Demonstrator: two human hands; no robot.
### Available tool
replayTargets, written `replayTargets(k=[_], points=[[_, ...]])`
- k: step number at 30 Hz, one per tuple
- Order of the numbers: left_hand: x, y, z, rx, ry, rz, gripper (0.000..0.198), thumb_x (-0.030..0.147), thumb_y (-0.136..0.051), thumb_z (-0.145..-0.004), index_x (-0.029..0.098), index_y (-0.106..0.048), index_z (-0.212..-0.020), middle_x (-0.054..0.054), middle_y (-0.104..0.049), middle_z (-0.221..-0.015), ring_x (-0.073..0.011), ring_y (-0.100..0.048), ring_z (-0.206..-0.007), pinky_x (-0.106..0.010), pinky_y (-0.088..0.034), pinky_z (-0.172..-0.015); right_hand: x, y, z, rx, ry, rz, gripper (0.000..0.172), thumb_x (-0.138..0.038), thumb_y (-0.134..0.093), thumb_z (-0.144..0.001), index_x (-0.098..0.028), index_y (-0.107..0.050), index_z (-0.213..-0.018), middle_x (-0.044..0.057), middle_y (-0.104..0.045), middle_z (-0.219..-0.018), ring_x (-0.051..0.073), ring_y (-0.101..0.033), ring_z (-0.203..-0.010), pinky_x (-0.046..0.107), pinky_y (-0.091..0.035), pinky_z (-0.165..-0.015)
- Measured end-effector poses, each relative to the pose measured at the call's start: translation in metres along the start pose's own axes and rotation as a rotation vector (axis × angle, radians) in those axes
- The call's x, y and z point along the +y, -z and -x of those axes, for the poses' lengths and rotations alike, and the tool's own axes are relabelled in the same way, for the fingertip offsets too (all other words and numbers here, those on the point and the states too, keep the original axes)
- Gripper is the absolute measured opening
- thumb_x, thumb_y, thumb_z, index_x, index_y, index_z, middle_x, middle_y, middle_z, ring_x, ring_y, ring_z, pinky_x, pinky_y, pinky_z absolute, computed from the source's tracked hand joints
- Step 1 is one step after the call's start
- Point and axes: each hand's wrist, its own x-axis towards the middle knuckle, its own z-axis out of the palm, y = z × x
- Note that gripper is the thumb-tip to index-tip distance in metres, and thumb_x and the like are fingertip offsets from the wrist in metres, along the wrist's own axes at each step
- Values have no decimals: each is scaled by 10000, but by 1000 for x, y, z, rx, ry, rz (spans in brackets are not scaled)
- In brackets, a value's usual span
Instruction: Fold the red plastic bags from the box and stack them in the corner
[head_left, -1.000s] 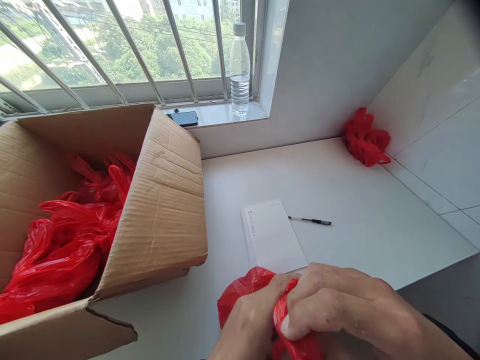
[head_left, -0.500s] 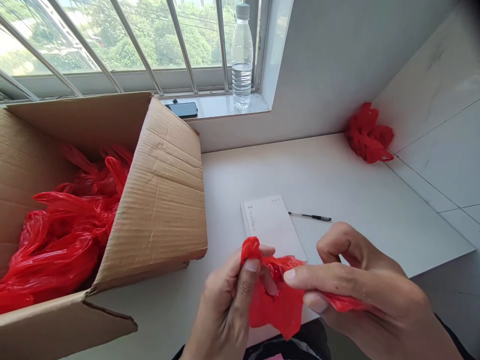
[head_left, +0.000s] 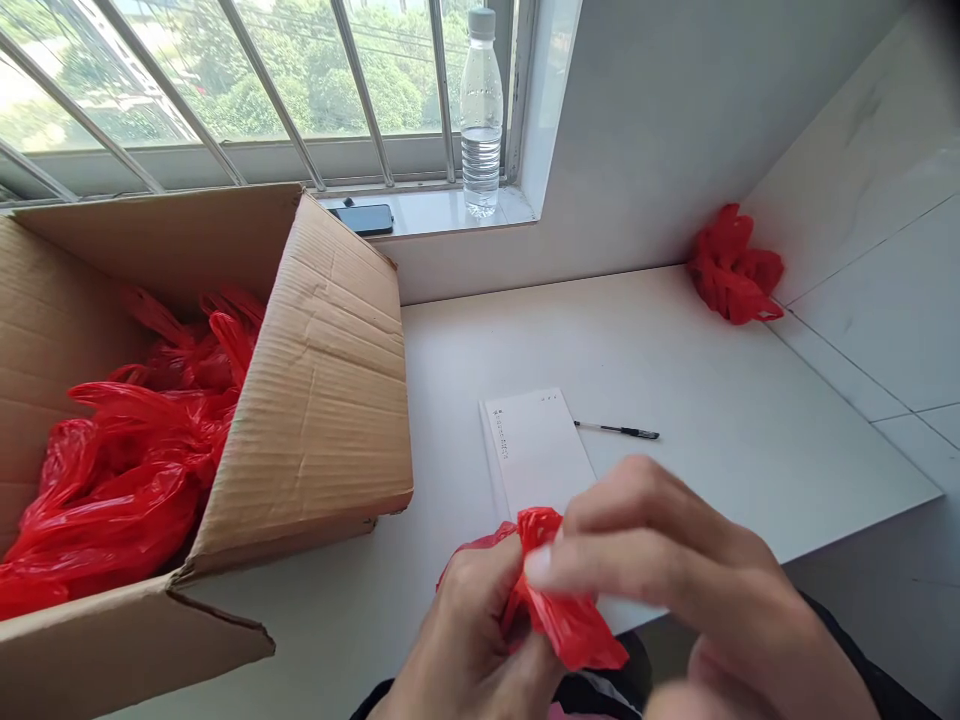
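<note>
Head view: white table (head_left: 600, 340), under a barred window, looked at from above, told from left to right.
Cardboard box (head_left: 322, 400): at far left, open at top, flap leaning toward the middle.
Red bags (head_left: 150, 480): heaped loosely inside the box, shiny and crumpled.
Phone (head_left: 364, 219): lying on the window sill, partly hidden behind the box.
Bottle (head_left: 481, 160): upright on the same sill, capped, partly filled with clear liquid.
Left hand (head_left: 469, 620): low in the middle, curled round the plastic, with some fingers hidden; seemingly gripping, not spread.
Notebook (head_left: 536, 440): flat on the table, lower part covered by the work.
Held red bag (head_left: 581, 632): gathered in and over the left hand, above the near edge of the table, with one loose end hanging toward the right. Step in hand, by judgement: folding or winding this plastic into a small bunch (a knot perhaps, but impossible to confirm).
Pen (head_left: 622, 432): beside the notebook, pointing away to the right.
Right hand (head_left: 697, 560): blurred, with fingers reaching over the bag and at least one fingertip at the plastic; pinching or only pressing, cannot tell. Next move, by judgement: calling for a sure pinch on the loose end, and a steady hold on the opposite side.
Red bundle (head_left: 735, 265): at far right, in the corner by the tiled wall (head_left: 862, 270), well apart from both hands.
</note>
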Motion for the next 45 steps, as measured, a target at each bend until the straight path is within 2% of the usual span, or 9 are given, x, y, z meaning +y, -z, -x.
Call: replayTargets(k=[4,9,15,19,23,25,30,36,45], points=[[9,1,-5,-42,86,60,248,467,-697,-873,243,-713,-769,-26,-657,-724,-169,-555,-635,-262,-488,-579,19,6,-10,-143,-88,58,300,-255,-524,-1014,-273,-616,-1299,39,-683,-1124,174,-640,-1050,298,-557,-910],[4,3,-14,-164,191,258,409,499,-605,-944,205,-603,-659,7,-462,-588,-137,-400,-571,-260,-412,-583,33,2,-15,-131,-273,-112,80,-250,-581,-988,-243,-655,-959,-22,-653,-907,105,-629,-817,231,-527,-777],[-7,3,-27,-56,365,717,248,436,-552,-993,226,-655,-1074,-2,-586,-692,-139,-549,-652,-237,-483,-662,31,-5,-4,-134,-269,-197,74,-183,-590,-943,-239,-634,-962,-14,-624,-893,125,-618,-844,269,-511,-822],[-11,8,-30,-97,328,682,187,365,-730,-894,194,-656,-891,-4,-605,-794,-102,-541,-678,-184,-463,-632,41,-8,0,-213,-182,-177,54,-191,-675,-873,-235,-657,-899,24,-596,-1044,163,-617,-990,302,-504,-892],[-13,14,-32,-236,290,602,270,242,-870,-746,182,-617,-819,26,-586,-728,-77,-505,-626,-156,-430,-592,58,-10,-6,-216,-215,-231,198,-367,-603,-975,-259,-636,-1137,62,-613,-1256,225,-540,-1254,386,-437,-1062],[-13,17,-31,-282,261,575,269,173,-859,-732,191,-610,-833,36,-587,-732,-72,-511,-606,-155,-433,-578,66,-13,-9,-295,-258,-291,332,-404,-523,-1020,-253,-554,-1314,64,-653,-1203,203,-601,-1142,368,-472,-997],[-25,20,-28,-132,-77,66,214,33,-608,-845,229,-655,-916,9,-629,-835,-116,-597,-712,-190,-485,-636,76,-23,-8,-364,-485,-340,338,-417,-363,-1077,-224,-587,-1240,-68,-477,-650,112,-389,-566,262,-355,-563],[-54,19,-30,36,-618,-317,392,-53,-540,-867,239,-708,-1067,-75,-684,-1059,-166,-684,-919,-230,-544,-754,87,-29,-5,-477,-519,-434,354,-366,-387,-1070,-246,-547,-1362,-39,-527,-767,120,-456,-659,270,-409,-641],[-75,23,-27,31,-752,-382,395,53,-615,-922,223,-690,-1271,-141,-551,-1366,-246,-612,-1186,-303,-605,-825,91,-26,-5,-361,-576,-610,219,-433,-506,-1030,-228,-578,-1015,-8,-609,-899,131,-531,-769,262,-439,-704]])
